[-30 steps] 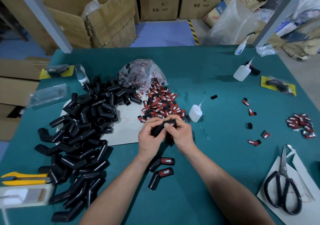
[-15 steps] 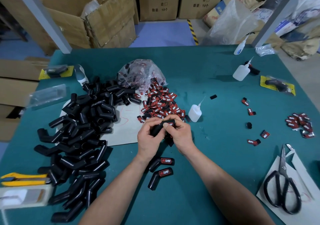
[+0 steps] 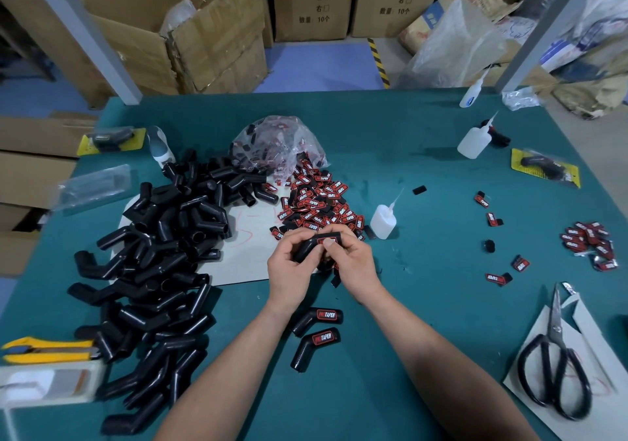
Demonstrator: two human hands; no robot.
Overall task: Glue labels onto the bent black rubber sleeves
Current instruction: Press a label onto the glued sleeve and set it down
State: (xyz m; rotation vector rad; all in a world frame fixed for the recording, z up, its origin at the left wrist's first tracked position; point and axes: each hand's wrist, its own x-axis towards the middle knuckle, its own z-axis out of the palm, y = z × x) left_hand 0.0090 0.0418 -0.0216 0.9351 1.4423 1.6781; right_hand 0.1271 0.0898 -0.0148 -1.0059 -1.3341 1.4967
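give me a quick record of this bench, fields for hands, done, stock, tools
left hand: grips held sleeve
right hand: pinches held sleeve, thumb on its label
done: two labelled sleeves on table, by the wrists
stock: bare sleeves piled left; loose labels beyond the hands
tools: glue bottle right of loose labels; scissors far right

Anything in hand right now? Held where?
One bent black sleeve: left hand grips its lower leg, right hand pinches the upper leg, thumb on the label.
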